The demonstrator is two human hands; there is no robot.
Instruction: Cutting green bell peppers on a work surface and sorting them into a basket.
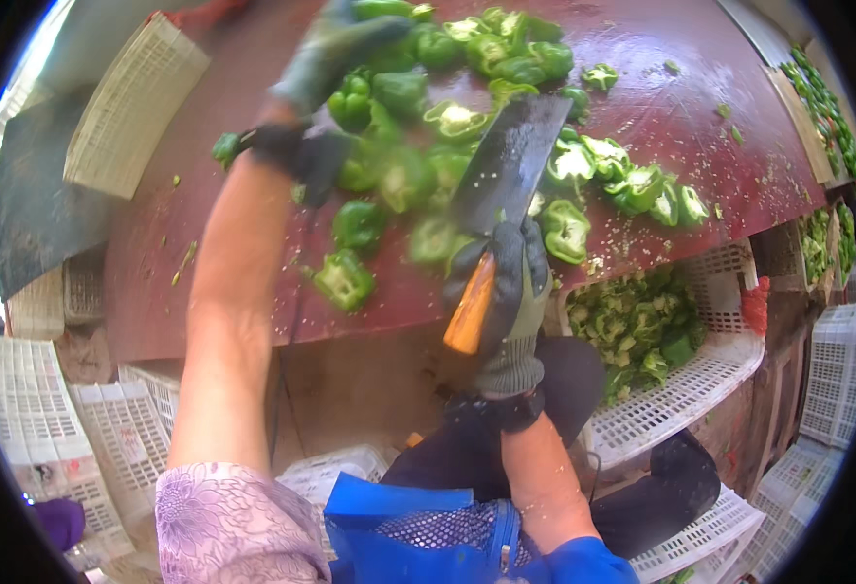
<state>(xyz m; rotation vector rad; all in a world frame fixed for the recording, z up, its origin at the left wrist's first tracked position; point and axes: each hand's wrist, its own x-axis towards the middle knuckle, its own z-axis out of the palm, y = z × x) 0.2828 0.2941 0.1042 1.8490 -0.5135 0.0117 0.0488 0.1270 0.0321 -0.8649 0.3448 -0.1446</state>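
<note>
My right hand (501, 292), in a dark-palmed knit glove, grips the orange handle of a cleaver (513, 164). The wide dark blade points away from me over cut green peppers. My left hand (333, 55), gloved too and blurred, reaches to the far side of the red tabletop (413, 325), at the edge of a pile of green bell peppers (398, 91); whether it holds one I cannot tell. Cut pepper pieces (636, 186) with pale cores lie right of the blade. A halved pepper (344, 279) lies nearer me, and several blurred pieces are left of the blade.
A white plastic basket (676, 423) full of green pepper pieces (632, 328) stands below the table's right edge. White crates (125, 438) stand at the lower left, others at the lower right. A pale crate (136, 106) lies on the table's left side. Seeds and scraps dot the tabletop.
</note>
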